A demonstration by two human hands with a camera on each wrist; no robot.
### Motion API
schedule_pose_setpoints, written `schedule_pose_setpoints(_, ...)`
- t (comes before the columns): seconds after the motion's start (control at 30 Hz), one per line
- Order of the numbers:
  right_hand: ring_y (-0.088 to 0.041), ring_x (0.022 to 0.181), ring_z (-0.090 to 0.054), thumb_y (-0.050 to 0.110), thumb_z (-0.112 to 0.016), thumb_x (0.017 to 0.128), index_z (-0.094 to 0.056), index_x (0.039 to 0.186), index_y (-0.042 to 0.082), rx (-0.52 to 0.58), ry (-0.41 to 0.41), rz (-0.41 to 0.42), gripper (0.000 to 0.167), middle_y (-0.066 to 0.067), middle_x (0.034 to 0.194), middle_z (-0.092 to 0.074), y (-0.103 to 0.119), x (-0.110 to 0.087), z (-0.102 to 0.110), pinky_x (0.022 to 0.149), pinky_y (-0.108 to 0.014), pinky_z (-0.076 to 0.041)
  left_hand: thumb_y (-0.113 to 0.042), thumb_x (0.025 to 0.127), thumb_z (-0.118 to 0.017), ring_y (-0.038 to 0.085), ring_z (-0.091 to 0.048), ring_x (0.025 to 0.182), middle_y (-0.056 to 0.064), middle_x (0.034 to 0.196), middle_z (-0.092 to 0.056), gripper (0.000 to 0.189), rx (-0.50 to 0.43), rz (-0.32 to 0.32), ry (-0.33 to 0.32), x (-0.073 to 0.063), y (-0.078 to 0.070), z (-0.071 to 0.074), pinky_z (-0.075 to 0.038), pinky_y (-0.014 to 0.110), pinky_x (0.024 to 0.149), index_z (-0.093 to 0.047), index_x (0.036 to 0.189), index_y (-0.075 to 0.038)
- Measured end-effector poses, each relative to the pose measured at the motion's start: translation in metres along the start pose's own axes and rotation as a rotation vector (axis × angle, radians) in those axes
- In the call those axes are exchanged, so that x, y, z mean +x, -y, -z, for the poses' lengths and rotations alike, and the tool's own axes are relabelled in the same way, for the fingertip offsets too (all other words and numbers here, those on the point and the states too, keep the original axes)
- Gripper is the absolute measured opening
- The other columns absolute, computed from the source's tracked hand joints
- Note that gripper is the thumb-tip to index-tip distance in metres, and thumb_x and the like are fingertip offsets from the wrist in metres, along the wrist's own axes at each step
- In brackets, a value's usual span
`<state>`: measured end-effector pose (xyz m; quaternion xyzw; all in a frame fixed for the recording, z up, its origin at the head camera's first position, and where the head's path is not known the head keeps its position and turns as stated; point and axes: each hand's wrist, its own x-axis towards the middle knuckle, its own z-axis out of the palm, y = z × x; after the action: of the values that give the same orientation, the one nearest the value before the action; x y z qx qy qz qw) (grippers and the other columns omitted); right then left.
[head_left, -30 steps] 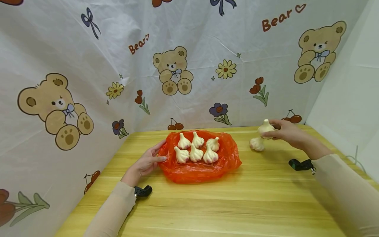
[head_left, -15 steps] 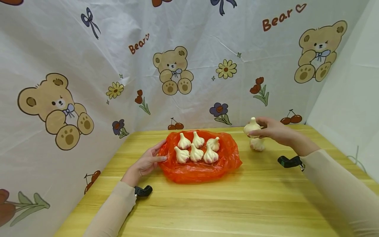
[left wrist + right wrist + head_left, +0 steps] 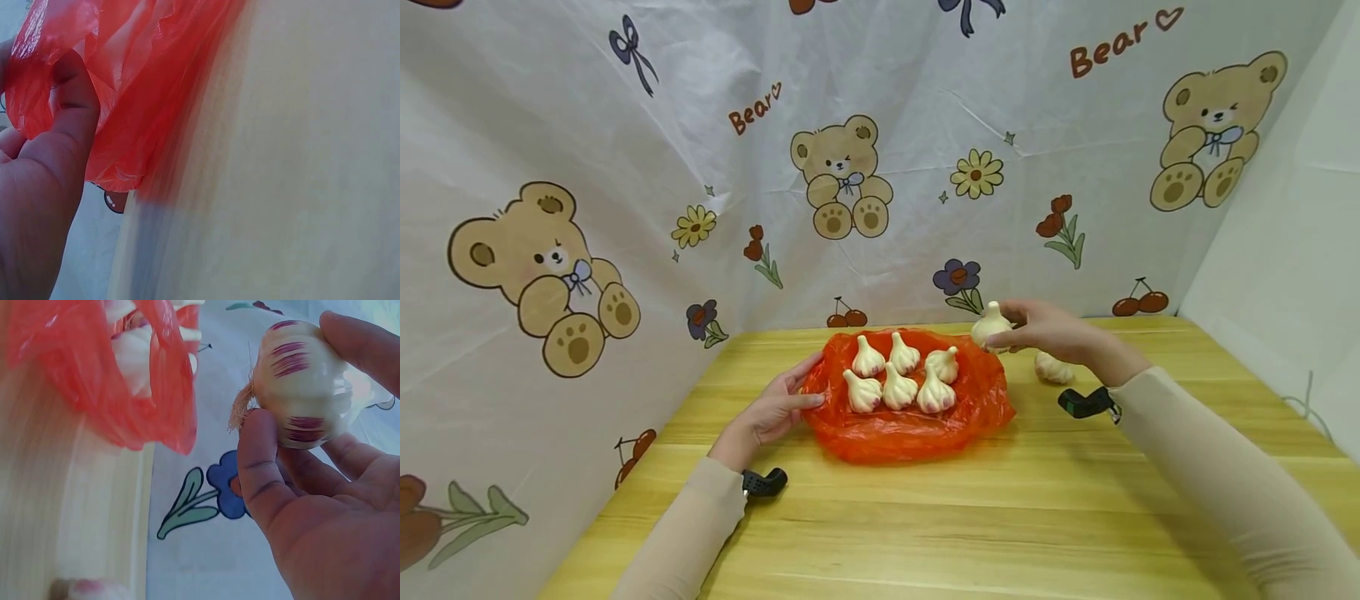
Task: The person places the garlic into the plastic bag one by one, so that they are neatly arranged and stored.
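A red plastic bag (image 3: 880,446) lies spread open on the wooden table, with several garlic bulbs (image 3: 900,387) standing in it in two rows. My left hand (image 3: 772,410) grips the bag's left rim; in the left wrist view the thumb (image 3: 76,103) is bent over the red film. At the bag's right back edge my right hand (image 3: 1048,329) holds one garlic bulb (image 3: 306,387) up in the air, its stem pointing up. Purple streaks and a tuft of roots show on that bulb in the right wrist view.
Another garlic bulb (image 3: 1054,368) lies on the table (image 3: 970,533) right of the bag, partly behind my right wrist. A patterned cloth (image 3: 910,167) hangs along the table's back and left edges. A white wall (image 3: 1285,275) stands at the right.
My right hand has carried the held garlic bulb leftward, from above the bulb on the table to the bag's right edge. The left hand and the bag have stayed in place.
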<state>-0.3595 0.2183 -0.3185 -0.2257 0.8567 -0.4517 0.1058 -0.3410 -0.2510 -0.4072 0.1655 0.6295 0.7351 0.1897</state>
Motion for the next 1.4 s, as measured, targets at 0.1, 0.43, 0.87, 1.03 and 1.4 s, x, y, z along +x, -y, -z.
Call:
schedule_pose_setpoints(0.1,-0.027,0.107,-0.065,0.032,-0.076,0.094,-0.054,0.13,0.004,0.017,0.023,0.01,0.05,-0.015,0.124,-0.063,0.003,0.009,-0.006,0.096,-0.038,-0.059,0.011,0.096,-0.06,0.021,-0.059,0.13,0.01,0.172,-0.021,0.087,-0.004,-0.003,-0.001,0.001,0.0,0.0,-0.059,0.035,0.097,-0.022,0.166,-0.024)
schedule_pose_setpoints(0.43,-0.028,0.109,-0.065,0.022,-0.08,0.091,-0.055,0.132,0.004,0.071,0.069,0.037,0.051,-0.015,0.127,-0.064,0.019,0.035,-0.034,0.102,-0.047,-0.058,0.009,0.095,-0.064,0.022,-0.057,0.132,0.008,0.172,-0.019,0.089,0.003,0.006,0.008,0.0,0.0,0.001,-0.059,0.038,0.098,-0.022,0.166,-0.024)
schedule_pose_setpoints(0.87,-0.035,0.124,-0.06,0.024,-0.083,0.088,-0.059,0.133,0.012,0.084,0.11,0.046,0.053,-0.015,0.144,-0.056,0.036,0.063,-0.067,0.105,-0.045,-0.057,0.013,0.093,-0.063,0.025,-0.05,0.139,0.006,0.172,-0.019,0.091,-0.005,0.017,0.007,0.001,0.0,-0.003,-0.058,0.04,0.099,-0.024,0.165,-0.026)
schedule_pose_setpoints(1.03,-0.029,0.12,-0.06,0.027,-0.085,0.085,-0.061,0.131,0.016,0.072,0.121,0.061,0.053,-0.008,0.137,-0.061,0.041,0.069,-0.078,0.103,-0.044,-0.057,0.014,0.092,-0.063,0.027,-0.051,0.138,0.007,0.172,-0.02,0.092,-0.005,0.015,0.01,0.001,0.001,-0.002,-0.059,0.041,0.098,-0.024,0.165,-0.026)
schedule_pose_setpoints(1.4,-0.03,0.135,-0.052,0.03,-0.086,0.084,-0.057,0.141,0.02,0.061,0.205,0.059,0.065,-0.007,0.153,-0.05,0.048,0.074,-0.101,0.109,-0.046,-0.053,0.011,0.091,-0.066,0.029,-0.045,0.145,0.004,0.172,-0.02,0.093,0.0,0.012,0.012,0.001,-0.003,-0.004,-0.057,0.041,0.102,-0.024,0.165,-0.027)
